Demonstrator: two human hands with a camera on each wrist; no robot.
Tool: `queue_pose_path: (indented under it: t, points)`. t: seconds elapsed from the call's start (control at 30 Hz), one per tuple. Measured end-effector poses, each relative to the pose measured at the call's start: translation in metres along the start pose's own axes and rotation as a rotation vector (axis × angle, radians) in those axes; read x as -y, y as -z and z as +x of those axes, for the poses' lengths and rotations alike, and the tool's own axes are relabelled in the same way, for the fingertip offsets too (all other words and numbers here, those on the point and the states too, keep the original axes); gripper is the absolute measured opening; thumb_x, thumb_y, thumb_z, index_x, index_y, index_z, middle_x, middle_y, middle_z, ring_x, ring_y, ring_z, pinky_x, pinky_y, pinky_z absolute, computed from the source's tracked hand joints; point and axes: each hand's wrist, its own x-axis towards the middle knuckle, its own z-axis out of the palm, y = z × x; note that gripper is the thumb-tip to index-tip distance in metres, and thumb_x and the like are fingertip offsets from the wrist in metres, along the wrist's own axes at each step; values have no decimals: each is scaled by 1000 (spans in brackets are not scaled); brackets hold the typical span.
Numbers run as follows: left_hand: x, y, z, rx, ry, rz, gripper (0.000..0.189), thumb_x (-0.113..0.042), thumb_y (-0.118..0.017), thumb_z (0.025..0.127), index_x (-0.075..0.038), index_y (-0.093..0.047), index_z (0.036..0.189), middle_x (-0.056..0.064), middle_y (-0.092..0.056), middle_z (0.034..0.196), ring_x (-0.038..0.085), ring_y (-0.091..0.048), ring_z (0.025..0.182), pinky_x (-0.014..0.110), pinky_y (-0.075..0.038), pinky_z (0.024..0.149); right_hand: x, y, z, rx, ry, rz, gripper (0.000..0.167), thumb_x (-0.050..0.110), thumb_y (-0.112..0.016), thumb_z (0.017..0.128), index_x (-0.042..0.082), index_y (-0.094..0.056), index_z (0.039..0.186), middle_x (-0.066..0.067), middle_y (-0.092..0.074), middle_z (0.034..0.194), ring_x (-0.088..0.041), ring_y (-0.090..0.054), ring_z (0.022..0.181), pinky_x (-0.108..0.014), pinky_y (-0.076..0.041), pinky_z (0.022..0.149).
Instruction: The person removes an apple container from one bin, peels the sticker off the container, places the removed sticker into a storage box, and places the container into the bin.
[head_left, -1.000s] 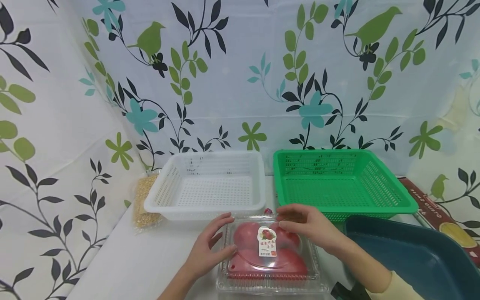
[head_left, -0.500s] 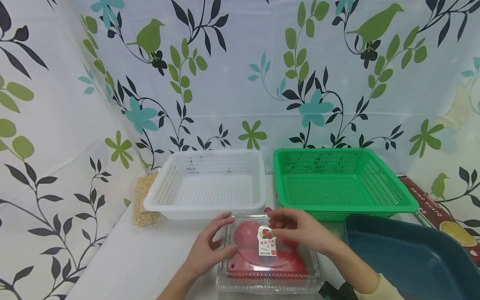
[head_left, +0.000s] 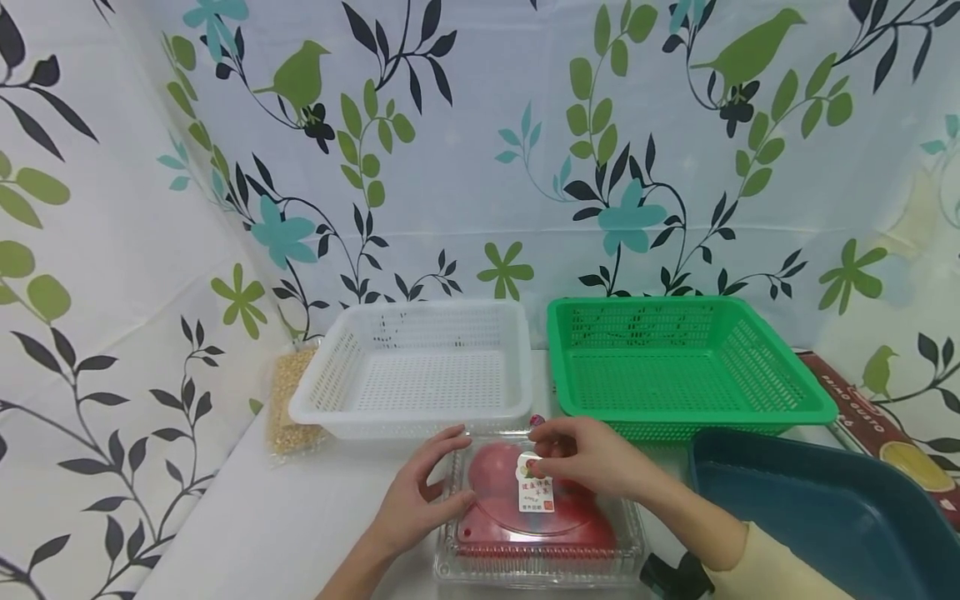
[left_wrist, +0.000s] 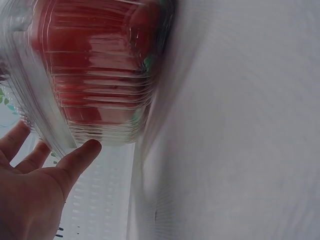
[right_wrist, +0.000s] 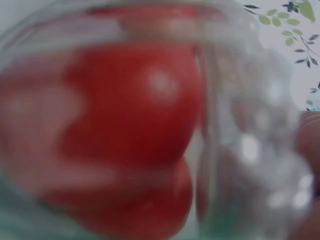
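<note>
A clear plastic clamshell box (head_left: 540, 567) of red tomatoes (right_wrist: 135, 110) sits at the front of the table, with a white printed label (head_left: 535, 497) on its lid. My left hand (head_left: 408, 500) is against the box's left side, thumb and forefinger spread along the edge. In the left wrist view its thumb (left_wrist: 82, 157) touches the ribbed side just by the rim. My right hand (head_left: 588, 454) reaches over the lid from the right, its bent fingers at the back rim and its thumb by the top of the label. Their undersides are hidden.
Behind the box stand a white basket (head_left: 330, 412) and a green basket (head_left: 757, 408). A dark blue tray (head_left: 795, 492) is at right, with a red-brown packet (head_left: 862, 408) beyond it. A bag of yellow grains (head_left: 288, 400) lies at left. A small reddish item (head_left: 537, 421) is behind the box.
My right hand has moved left along the box's back rim, from the right corner to beside the label, and its fingers have curled more. My left hand and the box have stayed put.
</note>
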Motion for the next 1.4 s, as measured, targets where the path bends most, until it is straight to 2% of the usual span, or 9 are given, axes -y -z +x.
queue_pose_path:
  t: [0.27, 0.4, 0.53, 0.73, 0.9, 1.17, 1.4]
  points:
    - [0, -1, 0, 9, 24, -19, 61, -8, -80, 85, -8, -55, 141, 14, -34, 159, 36, -33, 144, 44, -48, 102, 8, 0, 2, 5, -21, -74, 38, 19, -83, 84, 0, -70, 114, 2, -62, 87, -17, -56, 81, -30, -52, 68]
    - [0, 0, 1, 8, 27, -15, 63, -9, -80, 85, -5, -54, 142, 14, -34, 159, 36, -32, 144, 44, -48, 102, 10, -1, 5, 19, -1, -98, 31, 15, -82, 85, 0, -70, 108, 2, -60, 83, -16, -55, 79, -28, -51, 69]
    - [-1, 0, 0, 9, 28, -12, 63, -9, -80, 85, -4, -53, 142, 13, -35, 159, 36, -32, 144, 46, -48, 102, 10, -2, 7, 23, 15, -135, 22, 15, -81, 85, 3, -70, 101, 4, -59, 79, -14, -54, 75, -27, -50, 66]
    - [0, 0, 0, 15, 24, -20, 63, -9, -80, 85, -4, -53, 143, 13, -34, 159, 36, -31, 145, 52, -46, 103, 10, -3, 12, 29, -21, -183, 14, 12, -80, 86, 8, -69, 92, 4, -59, 77, -14, -55, 73, -29, -50, 65]
    - [-1, 0, 0, 7, 34, -14, 62, -10, -80, 85, -7, -55, 142, 12, -34, 159, 36, -31, 145, 53, -46, 103, 12, -2, 14, 42, -47, -201, 13, 11, -80, 85, 9, -68, 89, 4, -60, 76, -14, -55, 73, -31, -50, 66]
    - [-2, 0, -1, 10, 39, -13, 63, -10, -79, 86, -5, -54, 143, 11, -35, 159, 37, -31, 145, 49, -47, 102, 15, -4, 13, 26, -48, -237, 16, 12, -80, 85, 12, -66, 79, 5, -59, 71, -12, -53, 68, -30, -48, 61]
    - [-1, 1, -1, 14, 30, -17, 63, -10, -79, 86, -5, -53, 143, 11, -34, 159, 38, -30, 145, 49, -47, 102, 17, -5, 13, 23, -67, -248, 18, 8, -78, 86, 13, -64, 76, 6, -59, 69, -12, -53, 65, -29, -46, 57]
